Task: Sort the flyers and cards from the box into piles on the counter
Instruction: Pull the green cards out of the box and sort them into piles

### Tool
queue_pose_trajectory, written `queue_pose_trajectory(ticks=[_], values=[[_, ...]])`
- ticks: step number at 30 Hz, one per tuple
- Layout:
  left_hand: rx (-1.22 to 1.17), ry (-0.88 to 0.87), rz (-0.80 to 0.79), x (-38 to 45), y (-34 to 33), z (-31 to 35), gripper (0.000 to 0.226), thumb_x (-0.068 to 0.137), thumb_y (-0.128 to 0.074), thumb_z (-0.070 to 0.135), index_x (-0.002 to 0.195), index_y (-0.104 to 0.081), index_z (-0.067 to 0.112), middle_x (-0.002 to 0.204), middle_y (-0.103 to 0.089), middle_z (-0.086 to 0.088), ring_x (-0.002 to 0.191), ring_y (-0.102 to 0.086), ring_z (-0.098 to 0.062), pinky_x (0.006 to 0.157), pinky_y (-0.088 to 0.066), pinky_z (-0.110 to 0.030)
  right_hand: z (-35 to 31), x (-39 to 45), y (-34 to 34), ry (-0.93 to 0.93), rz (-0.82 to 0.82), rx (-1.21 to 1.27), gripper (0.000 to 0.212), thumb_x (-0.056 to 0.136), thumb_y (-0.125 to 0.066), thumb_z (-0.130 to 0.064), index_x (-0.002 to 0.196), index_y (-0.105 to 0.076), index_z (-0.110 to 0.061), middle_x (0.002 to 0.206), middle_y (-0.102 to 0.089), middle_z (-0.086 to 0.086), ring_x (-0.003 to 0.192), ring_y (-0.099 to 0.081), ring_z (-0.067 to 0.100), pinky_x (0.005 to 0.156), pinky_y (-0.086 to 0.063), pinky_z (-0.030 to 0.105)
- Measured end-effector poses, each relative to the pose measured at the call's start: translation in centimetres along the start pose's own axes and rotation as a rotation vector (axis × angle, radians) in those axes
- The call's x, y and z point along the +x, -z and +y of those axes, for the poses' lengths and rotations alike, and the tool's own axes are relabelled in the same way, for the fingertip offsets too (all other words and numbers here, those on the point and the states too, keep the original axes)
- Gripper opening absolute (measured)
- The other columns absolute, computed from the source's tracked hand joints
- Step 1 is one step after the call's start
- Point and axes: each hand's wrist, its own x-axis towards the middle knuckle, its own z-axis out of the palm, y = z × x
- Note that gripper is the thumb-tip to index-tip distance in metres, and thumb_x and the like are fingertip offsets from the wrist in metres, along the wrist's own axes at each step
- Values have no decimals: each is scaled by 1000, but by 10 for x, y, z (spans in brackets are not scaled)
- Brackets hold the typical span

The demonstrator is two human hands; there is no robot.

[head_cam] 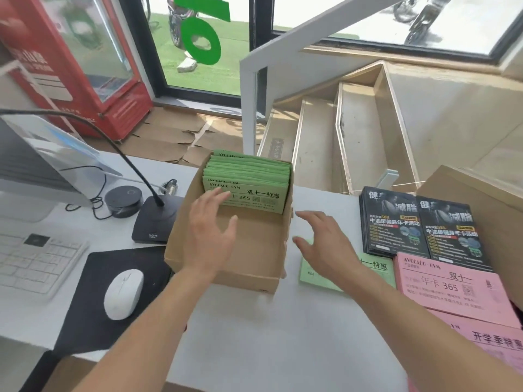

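The left hand (210, 230) reaches into the cardboard box (226, 267), fingers spread and loose, tips at the green cards (249, 179) standing upright at its far end. The right hand (325, 241) hovers open over a green flyer (317, 274) on the white counter (268, 335). Beside it lie 2 black flyer stacks (418, 222) and pink flyers (452, 287).

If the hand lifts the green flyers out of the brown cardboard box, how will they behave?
The green paper flyers look thin, so probably floppy. They stand as many loose sheets, so the bundle may fan apart.
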Motion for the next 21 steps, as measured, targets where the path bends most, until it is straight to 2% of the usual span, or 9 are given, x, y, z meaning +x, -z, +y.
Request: queue_pose_trajectory(ticks=[3, 6, 9, 12, 14, 17, 19, 21], values=[[159, 83, -199, 42, 4, -36, 68, 90, -71, 25, 151, -41, 20, 161, -33, -3, 151, -21, -22, 125, -14, -37, -29, 29, -10, 78, 136, 0, 52, 96, -58, -22, 147, -47, -25, 154, -43, -4, 149, -24, 16, 123, -17, 31], [281, -11, -311, 71, 0, -55, 79, 90, -71, 26, 157, -30, 21, 165, -24, -5, 154, -11, -23, 125, -8, -38, -46, 55, -22, 72, 40, -49, 60, 98, -54, -26, 155, -33, -28, 164, -24, -6, 153, -10, 13, 124, -5, 28], [343, -65, -343, 91, -6, -63, 80, 89, -72, 26, 157, -30, 23, 164, -26, -5, 153, -13, -24, 124, -14, -44, -53, 79, -31, 88, -41, -137, 68, 98, -52, -24, 158, -21, -28, 167, -9, -4, 154, -2, 14, 124, 0, 28], [365, -66, -337, 96, -10, -67, 71, 89, -71, 27, 152, -39, 24, 157, -36, -2, 146, -27, -23, 118, -29, -46, -51, 94, -39, 89, -69, -239, 72, 96, -52, -24, 159, -18, -27, 168, -7, -2, 154, -1, 18, 125, -2, 32], [391, -79, -284, 92, -13, -68, 64, 88, -69, 26, 147, -45, 23, 152, -41, -1, 139, -35, -23, 110, -39, -45, -48, 94, -46, 110, -29, -286, 70, 93, -53, -22, 158, -25, -27, 166, -15, -2, 154, -6, 20, 125, -6, 33], [397, -103, -190, 87, -18, -71, 54, 85, -70, 15, 137, -56, 20, 140, -51, -3, 126, -47, -25, 100, -48, -44, -43, 87, -53, 138, 111, -263, 64, 86, -59, -10, 147, -48, -24, 156, -41, -3, 150, -26, 22, 122, -18, 34], [384, -112, -147, 88, -20, -73, 47, 83, -68, 7, 128, -62, 19, 132, -55, -2, 118, -51, -24, 96, -48, -43, -41, 86, -54, 145, 203, -235, 56, 81, -62, -2, 133, -62, -24, 138, -61, -5, 139, -43, 24, 115, -31, 37], [363, -102, -116, 90, -20, -74, 37, 83, -66, 3, 117, -66, 18, 123, -59, -2, 111, -52, -24, 93, -47, -42, -43, 86, -56, 182, 285, -227, 48, 78, -66, 3, 117, -70, -23, 112, -72, -6, 120, -57, 24, 104, -38, 34]])
